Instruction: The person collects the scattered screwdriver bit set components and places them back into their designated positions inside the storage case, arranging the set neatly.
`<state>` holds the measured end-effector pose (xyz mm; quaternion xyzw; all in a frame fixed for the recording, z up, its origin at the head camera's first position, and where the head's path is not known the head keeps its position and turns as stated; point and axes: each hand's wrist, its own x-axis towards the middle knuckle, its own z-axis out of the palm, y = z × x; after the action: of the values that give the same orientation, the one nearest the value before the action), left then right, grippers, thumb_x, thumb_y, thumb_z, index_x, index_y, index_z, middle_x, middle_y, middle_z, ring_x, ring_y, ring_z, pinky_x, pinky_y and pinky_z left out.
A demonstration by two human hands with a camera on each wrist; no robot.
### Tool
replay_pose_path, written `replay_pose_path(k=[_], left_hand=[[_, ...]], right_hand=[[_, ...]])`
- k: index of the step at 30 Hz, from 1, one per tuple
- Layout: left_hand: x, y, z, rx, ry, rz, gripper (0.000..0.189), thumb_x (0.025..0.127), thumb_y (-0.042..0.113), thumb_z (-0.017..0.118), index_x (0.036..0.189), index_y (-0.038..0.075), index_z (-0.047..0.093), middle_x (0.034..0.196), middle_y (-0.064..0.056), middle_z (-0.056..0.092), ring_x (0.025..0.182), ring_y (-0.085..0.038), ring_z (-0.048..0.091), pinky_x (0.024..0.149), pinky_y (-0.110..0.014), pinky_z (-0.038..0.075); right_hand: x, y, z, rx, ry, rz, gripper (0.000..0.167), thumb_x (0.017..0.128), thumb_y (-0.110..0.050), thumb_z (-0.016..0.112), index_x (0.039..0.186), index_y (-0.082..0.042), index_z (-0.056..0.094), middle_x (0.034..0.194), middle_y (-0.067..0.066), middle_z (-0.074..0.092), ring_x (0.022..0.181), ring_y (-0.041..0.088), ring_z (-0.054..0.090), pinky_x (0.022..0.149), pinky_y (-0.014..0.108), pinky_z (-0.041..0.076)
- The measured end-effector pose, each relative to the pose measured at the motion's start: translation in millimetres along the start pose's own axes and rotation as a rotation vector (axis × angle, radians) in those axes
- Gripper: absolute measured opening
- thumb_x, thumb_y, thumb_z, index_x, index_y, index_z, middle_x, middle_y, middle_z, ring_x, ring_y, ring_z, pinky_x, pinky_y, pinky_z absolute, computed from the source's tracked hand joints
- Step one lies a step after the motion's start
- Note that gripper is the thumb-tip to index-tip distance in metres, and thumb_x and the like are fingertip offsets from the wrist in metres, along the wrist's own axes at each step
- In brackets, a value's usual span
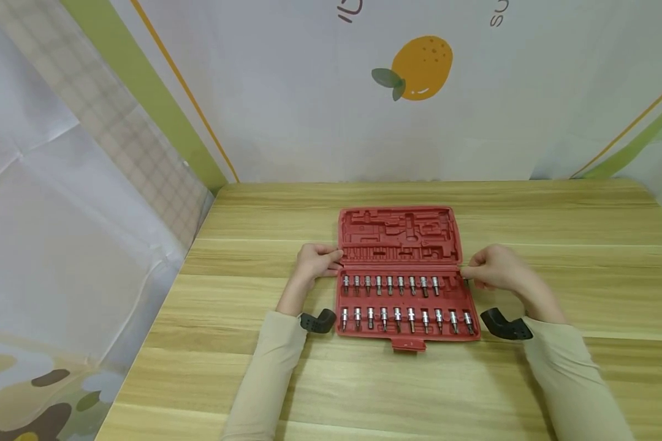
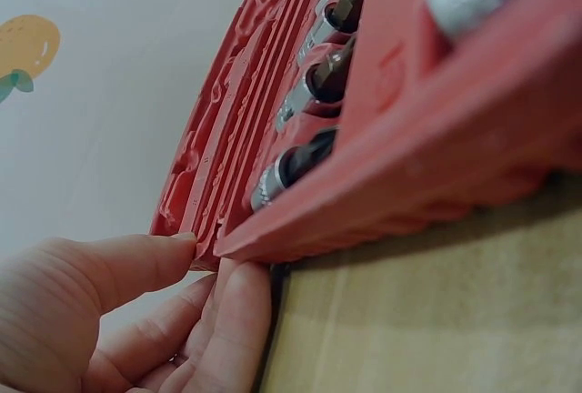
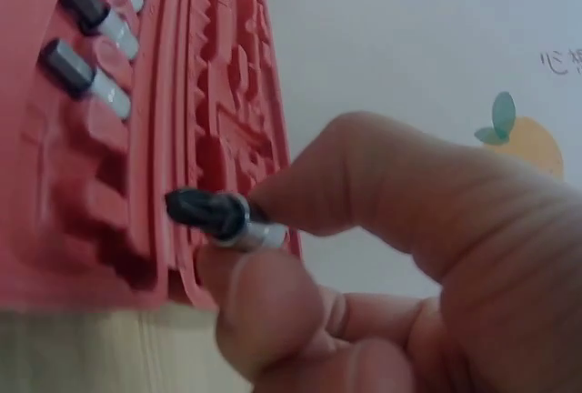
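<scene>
A red bit socket case [image 1: 403,302] lies unfolded on the table, two rows of silver bit sockets in its near half. At its left side by the hinge, my left hand [image 1: 315,262] grips the edge, thumb against the lid [image 2: 173,202] and fingers [image 2: 238,316] at the tray corner. My right hand [image 1: 498,267] is at the opposite side, beside the right end of the back row. Between its thumb and fingers it pinches a bit socket [image 3: 223,218] with a dark cross-shaped tip, held just above the case. An unfilled slot [image 3: 105,188] shows near it.
The lid half [image 1: 399,229] holds only moulded recesses. A red latch [image 1: 408,345] sticks out from the near edge. Black wrist mounts [image 1: 318,321] sit close to both sides of the case. Wood-grain table [image 1: 243,257] surrounds it, with a printed white backdrop [image 1: 309,92] behind.
</scene>
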<state>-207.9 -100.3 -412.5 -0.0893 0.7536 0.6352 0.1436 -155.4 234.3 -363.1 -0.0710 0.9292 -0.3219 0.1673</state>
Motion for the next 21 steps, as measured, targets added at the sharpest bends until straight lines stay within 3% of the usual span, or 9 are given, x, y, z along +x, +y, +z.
replay_pose_path(k=[6,14,21], left_hand=[[1.0,-0.5,-0.1,-0.002,-0.005,-0.007,0.029,0.091,0.007,0.063,0.114,-0.009,0.062,0.103,-0.023,0.066,0.061,-0.011,0.063,0.064,-0.027,0.06],[1.2,1.3,0.8,0.004,0.001,-0.015,0.026,0.091,0.006,0.062,0.112,-0.009,0.063,0.099,-0.022,0.066,0.059,-0.01,0.062,0.062,-0.025,0.06],[0.9,0.8,0.7,0.009,0.002,-0.016,0.025,0.091,0.005,0.062,0.111,-0.009,0.064,0.099,-0.022,0.066,0.059,-0.011,0.062,0.061,-0.024,0.059]], right_hand=[[8.0,-6.6,10.5,0.02,-0.007,-0.015,0.029,0.086,-0.015,0.062,0.058,-0.008,0.056,0.047,-0.005,0.048,0.045,0.01,0.042,0.048,0.023,0.038],[16.2,-8.3,19.6,-0.057,0.005,-0.033,0.036,0.085,-0.016,0.063,0.051,-0.009,0.054,0.045,-0.004,0.049,0.043,0.008,0.037,0.043,0.021,0.03],[18.6,-10.0,23.8,-0.095,-0.024,0.004,0.036,0.088,-0.018,0.063,0.054,-0.009,0.055,0.046,-0.002,0.05,0.043,0.009,0.039,0.043,0.021,0.034]])
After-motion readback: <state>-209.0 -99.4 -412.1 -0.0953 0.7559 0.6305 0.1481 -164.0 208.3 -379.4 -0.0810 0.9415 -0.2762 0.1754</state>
